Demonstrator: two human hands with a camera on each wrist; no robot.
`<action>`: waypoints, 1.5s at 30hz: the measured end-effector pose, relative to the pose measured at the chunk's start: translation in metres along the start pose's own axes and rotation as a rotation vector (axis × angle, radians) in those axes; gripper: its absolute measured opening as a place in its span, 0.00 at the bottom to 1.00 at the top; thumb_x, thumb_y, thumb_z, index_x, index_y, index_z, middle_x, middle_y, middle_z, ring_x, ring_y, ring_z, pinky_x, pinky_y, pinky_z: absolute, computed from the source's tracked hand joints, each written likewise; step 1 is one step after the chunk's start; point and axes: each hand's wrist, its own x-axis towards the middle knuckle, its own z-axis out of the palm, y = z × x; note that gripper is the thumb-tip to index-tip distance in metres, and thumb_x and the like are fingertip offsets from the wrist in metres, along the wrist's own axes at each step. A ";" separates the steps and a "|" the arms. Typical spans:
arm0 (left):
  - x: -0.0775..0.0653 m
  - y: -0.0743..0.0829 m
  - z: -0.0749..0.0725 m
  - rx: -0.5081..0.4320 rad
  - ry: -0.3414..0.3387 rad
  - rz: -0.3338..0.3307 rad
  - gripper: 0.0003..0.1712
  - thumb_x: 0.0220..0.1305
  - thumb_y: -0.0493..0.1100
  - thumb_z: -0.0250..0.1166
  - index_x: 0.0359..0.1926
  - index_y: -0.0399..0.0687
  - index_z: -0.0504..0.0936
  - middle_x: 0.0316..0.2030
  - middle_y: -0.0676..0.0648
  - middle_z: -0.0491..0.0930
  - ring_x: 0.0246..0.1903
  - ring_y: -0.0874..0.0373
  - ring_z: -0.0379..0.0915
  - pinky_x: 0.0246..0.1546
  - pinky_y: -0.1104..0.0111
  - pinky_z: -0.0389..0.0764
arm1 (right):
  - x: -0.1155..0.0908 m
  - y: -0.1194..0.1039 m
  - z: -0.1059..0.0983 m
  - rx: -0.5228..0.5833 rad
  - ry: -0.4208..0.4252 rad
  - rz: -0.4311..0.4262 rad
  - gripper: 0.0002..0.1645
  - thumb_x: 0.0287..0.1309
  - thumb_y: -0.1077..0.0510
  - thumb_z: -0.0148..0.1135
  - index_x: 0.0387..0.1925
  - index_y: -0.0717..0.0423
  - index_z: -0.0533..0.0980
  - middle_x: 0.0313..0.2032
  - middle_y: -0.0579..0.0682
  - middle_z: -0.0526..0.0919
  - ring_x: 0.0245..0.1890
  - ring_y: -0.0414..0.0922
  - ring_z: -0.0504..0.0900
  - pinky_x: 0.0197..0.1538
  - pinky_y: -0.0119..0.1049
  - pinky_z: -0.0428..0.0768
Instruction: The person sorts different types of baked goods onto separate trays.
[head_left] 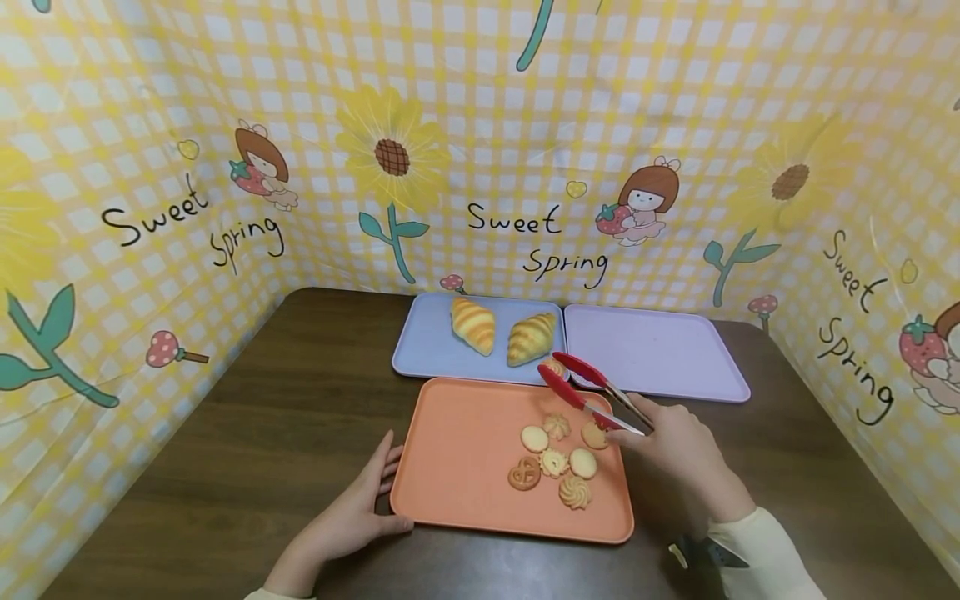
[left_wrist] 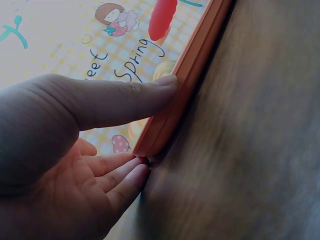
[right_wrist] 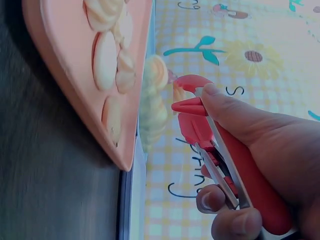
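My right hand (head_left: 678, 450) grips metal tongs (right_wrist: 232, 165) with red tips and red handle covers. A small biscuit (head_left: 555, 365) shows between the red tips, over the blue tray's near right corner; the tips hide part of it. My left hand (head_left: 352, 508) holds the near left corner of the orange tray (head_left: 450, 450), thumb at the front edge and fingers along the left side. Several biscuits lie on the tray's right half, among them a pretzel-shaped one (head_left: 524, 473) and a swirled one (head_left: 575, 492). Another biscuit (head_left: 595, 434) is partly behind the right hand.
Behind the orange tray, a blue tray (head_left: 420, 342) carries two croissants, one striped (head_left: 473, 325) and one at its right (head_left: 532, 338). A lilac tray (head_left: 652, 350) adjoins it on the right. Yellow checked cloth (head_left: 517, 150) surrounds the dark wooden table (head_left: 247, 433).
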 end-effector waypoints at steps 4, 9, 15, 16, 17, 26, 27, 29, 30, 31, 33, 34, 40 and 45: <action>0.000 0.000 0.000 0.003 0.004 0.002 0.70 0.55 0.38 0.76 0.76 0.31 0.27 0.72 0.24 0.46 0.71 0.31 0.48 0.66 0.56 0.64 | 0.004 0.004 -0.002 0.010 -0.013 0.038 0.47 0.52 0.32 0.70 0.66 0.56 0.73 0.30 0.55 0.83 0.30 0.51 0.78 0.27 0.42 0.74; 0.000 0.000 0.000 -0.001 0.006 0.004 0.70 0.55 0.38 0.76 0.75 0.31 0.28 0.72 0.24 0.47 0.70 0.31 0.49 0.65 0.55 0.64 | 0.009 0.010 -0.002 0.029 -0.009 0.069 0.52 0.52 0.31 0.69 0.69 0.59 0.69 0.52 0.67 0.80 0.43 0.58 0.80 0.37 0.54 0.81; 0.000 -0.001 0.000 0.007 0.006 0.012 0.69 0.55 0.37 0.76 0.75 0.30 0.28 0.72 0.24 0.47 0.69 0.30 0.51 0.64 0.51 0.64 | 0.017 0.020 0.000 0.074 -0.031 0.107 0.53 0.54 0.30 0.67 0.71 0.59 0.66 0.53 0.66 0.80 0.44 0.58 0.79 0.40 0.57 0.82; 0.000 0.000 0.000 0.007 0.006 0.012 0.69 0.55 0.37 0.76 0.75 0.30 0.28 0.72 0.24 0.47 0.69 0.30 0.51 0.64 0.51 0.64 | 0.018 0.021 0.000 0.078 -0.033 0.117 0.54 0.54 0.30 0.67 0.71 0.59 0.66 0.53 0.66 0.80 0.43 0.58 0.79 0.40 0.56 0.82; 0.000 0.000 0.000 0.005 0.007 0.013 0.70 0.54 0.37 0.76 0.75 0.30 0.28 0.72 0.24 0.47 0.69 0.30 0.51 0.64 0.50 0.64 | 0.020 0.023 0.000 0.082 -0.033 0.121 0.54 0.54 0.30 0.67 0.71 0.59 0.65 0.52 0.66 0.80 0.42 0.58 0.79 0.40 0.56 0.82; 0.001 0.000 0.000 -0.003 0.001 0.005 0.70 0.55 0.37 0.76 0.75 0.30 0.27 0.72 0.24 0.46 0.69 0.31 0.51 0.65 0.52 0.64 | 0.036 0.035 0.002 0.055 0.020 0.094 0.52 0.56 0.34 0.68 0.70 0.63 0.66 0.50 0.69 0.80 0.39 0.58 0.79 0.38 0.56 0.81; 0.001 0.000 0.000 -0.003 0.001 0.006 0.70 0.55 0.37 0.76 0.75 0.30 0.28 0.72 0.24 0.46 0.69 0.31 0.51 0.65 0.53 0.64 | 0.038 0.036 0.003 0.057 0.022 0.096 0.52 0.56 0.34 0.68 0.70 0.64 0.66 0.51 0.70 0.79 0.39 0.58 0.79 0.39 0.56 0.80; 0.001 0.000 0.000 -0.006 0.000 0.007 0.70 0.55 0.37 0.76 0.75 0.30 0.28 0.72 0.24 0.46 0.69 0.30 0.51 0.65 0.53 0.64 | 0.043 0.039 0.004 0.061 0.022 0.103 0.52 0.56 0.34 0.68 0.69 0.65 0.66 0.51 0.70 0.79 0.39 0.58 0.78 0.39 0.56 0.80; 0.001 0.000 0.000 -0.009 0.000 0.008 0.70 0.55 0.37 0.76 0.75 0.30 0.27 0.72 0.24 0.46 0.69 0.30 0.51 0.65 0.53 0.64 | 0.045 0.040 0.005 0.062 0.025 0.103 0.52 0.56 0.34 0.67 0.69 0.65 0.66 0.51 0.70 0.79 0.39 0.58 0.78 0.39 0.55 0.80; 0.001 0.000 0.000 -0.010 -0.001 0.010 0.70 0.55 0.37 0.76 0.75 0.30 0.28 0.72 0.24 0.46 0.69 0.30 0.51 0.65 0.53 0.64 | 0.047 0.042 0.006 0.063 0.030 0.103 0.51 0.57 0.34 0.67 0.69 0.66 0.67 0.51 0.70 0.79 0.39 0.58 0.78 0.39 0.54 0.80; 0.001 0.000 0.000 -0.011 0.001 0.009 0.69 0.55 0.37 0.76 0.75 0.31 0.28 0.72 0.24 0.47 0.69 0.31 0.51 0.65 0.55 0.65 | 0.052 0.044 0.007 0.060 0.037 0.101 0.49 0.57 0.35 0.67 0.67 0.66 0.68 0.50 0.69 0.80 0.39 0.58 0.78 0.40 0.54 0.79; 0.001 -0.001 0.000 -0.012 0.002 0.008 0.69 0.55 0.37 0.76 0.76 0.31 0.28 0.72 0.24 0.47 0.70 0.31 0.50 0.65 0.56 0.65 | 0.054 0.046 0.008 0.058 0.041 0.098 0.48 0.57 0.36 0.68 0.66 0.66 0.69 0.50 0.69 0.80 0.39 0.58 0.78 0.40 0.54 0.79; -0.001 -0.003 0.000 -0.031 0.010 -0.007 0.69 0.55 0.38 0.76 0.76 0.33 0.29 0.73 0.26 0.47 0.71 0.33 0.47 0.65 0.64 0.66 | 0.068 0.052 0.008 0.047 0.050 0.078 0.46 0.58 0.36 0.67 0.65 0.66 0.70 0.51 0.69 0.80 0.41 0.59 0.78 0.44 0.57 0.78; -0.002 -0.005 0.001 -0.037 0.032 0.002 0.70 0.54 0.38 0.77 0.77 0.34 0.29 0.73 0.26 0.49 0.71 0.33 0.48 0.63 0.70 0.67 | 0.080 0.056 0.007 0.029 0.066 0.073 0.44 0.58 0.36 0.67 0.62 0.65 0.73 0.47 0.68 0.81 0.39 0.59 0.79 0.39 0.56 0.77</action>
